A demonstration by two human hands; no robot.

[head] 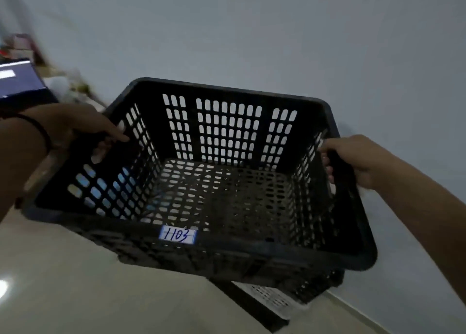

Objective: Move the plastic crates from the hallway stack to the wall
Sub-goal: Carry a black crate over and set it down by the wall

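A black perforated plastic crate [252,251] fills the middle of the view, held up in the air and empty. A white label reading 1103 [177,234] is stuck on its near rim. My left hand [83,127] grips the handle slot on the crate's left side, fingers through the hole. My right hand [353,159] grips the handle on the right side. Below the held crate, part of another black crate [312,288] shows on the floor by the wall.
A plain pale wall [277,31] rises right behind the crate. The glossy beige floor [75,283] spreads to the lower left. Blurred clutter and a dark box [20,81] lie far left along the wall.
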